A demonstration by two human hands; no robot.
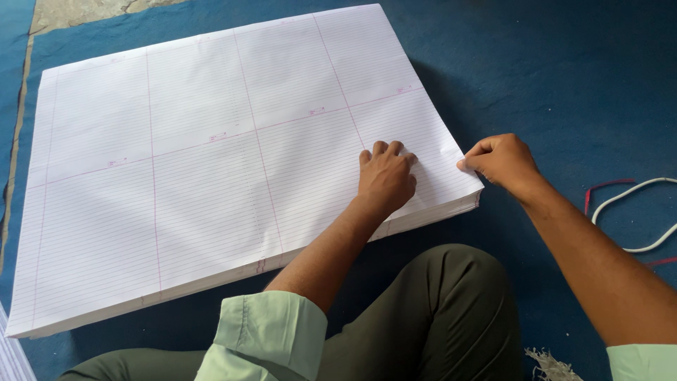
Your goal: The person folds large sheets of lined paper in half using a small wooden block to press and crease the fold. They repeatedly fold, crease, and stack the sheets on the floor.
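A thick stack of large white ruled paper sheets (197, 141) with red margin lines lies on a blue carpet. My left hand (386, 176) rests knuckles-up on the top sheet near the stack's near right corner, fingers curled and pressing down. My right hand (502, 161) is at the right edge of the stack, its thumb and fingertips pinching the edge of the top sheet, which is slightly lifted and creased there.
The blue carpet (564, 77) spreads around the stack. A white cable (638, 212) and a red cord (599, 189) lie on it at the right. My knee in olive trousers (437, 317) is in front of the stack. A bare floor patch (77, 10) shows top left.
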